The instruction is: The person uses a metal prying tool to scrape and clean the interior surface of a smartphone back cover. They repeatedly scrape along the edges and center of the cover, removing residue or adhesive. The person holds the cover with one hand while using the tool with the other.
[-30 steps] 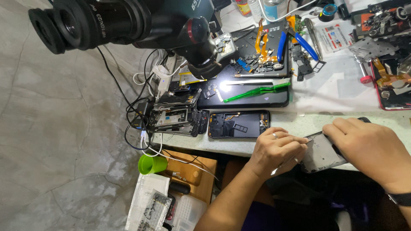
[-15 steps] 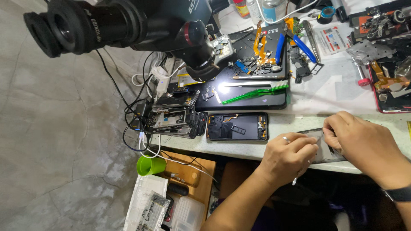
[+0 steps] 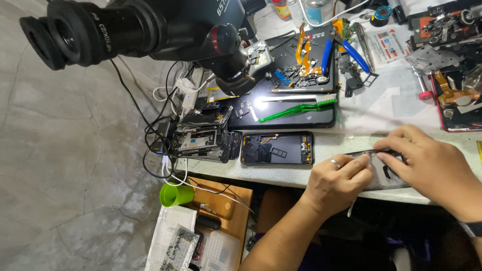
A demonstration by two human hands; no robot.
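Observation:
My left hand, with a ring on one finger, is closed around a thin pale tool whose end sticks out below the fist. Its fingertips press on a dark grey phone body lying at the table's front edge. My right hand grips the same phone body from the right, fingers curled over its top edge. Both hands hide most of it. An opened black phone with bare insides lies flat just left of my left hand.
A black microscope hangs over a dark work mat bearing a green brush, blue-handled cutters and small parts. A stack of stripped phones and cables lies to the left. A green cup and wooden drawer sit below.
My left hand has shifted slightly right onto the phone body, which now lies flatter and more covered. My right hand has stayed on it.

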